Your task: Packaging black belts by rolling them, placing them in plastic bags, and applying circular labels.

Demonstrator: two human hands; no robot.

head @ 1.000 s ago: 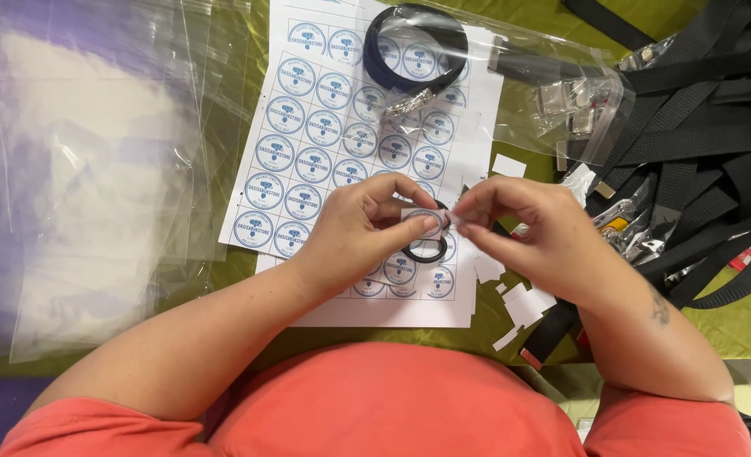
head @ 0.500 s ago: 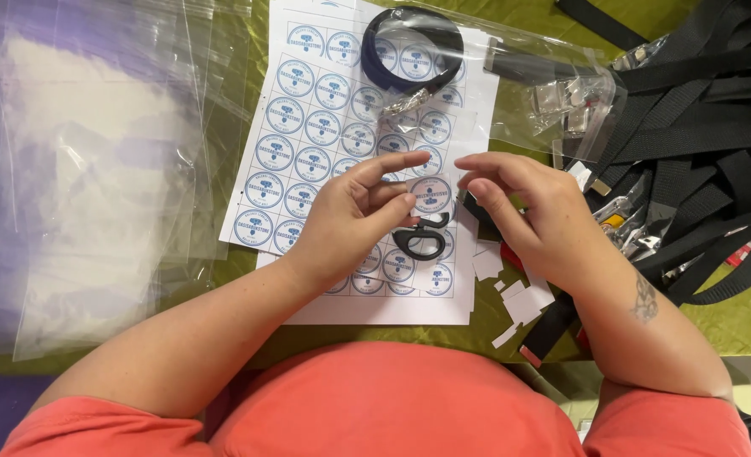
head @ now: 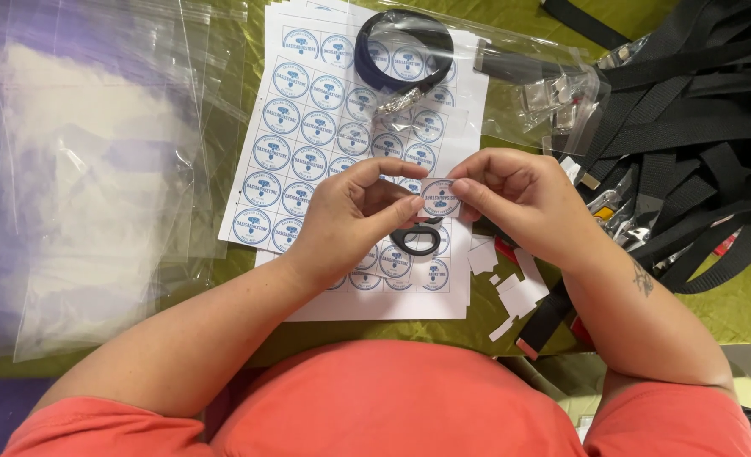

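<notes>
**Both hands pinching one round sticker above the sheet**

Gripping from two sides, we are holding a small round blue-and-white sticker (head: 440, 198): the left hand (head: 350, 216) is pinching its left edge between thumb and forefinger, and the right hand (head: 524, 199) is pinching its right edge the same way. Both grips are clenched on that sticker, which is sitting between the fingertips, lifted just above the sticker sheet (head: 325, 127).

We are noting that the sheet is lying flat on the green counter (head: 735, 309), printed with rows of matching round labels. Black-handled scissors (head: 415, 239) are lying on the sheet directly below the hands, partly hidden by them. A dark coiled strap in a clear bag (head: 405, 46) is resting on the sheet's upper part. A pile of black webbing straps (head: 689, 127) is lying to the right, near the right forearm. Small white paper offcuts (head: 515, 292) are scattered just under the right wrist. A stack of clear plastic bags (head: 96, 169) is covering the counter on the left, well apart from the hands.
</notes>
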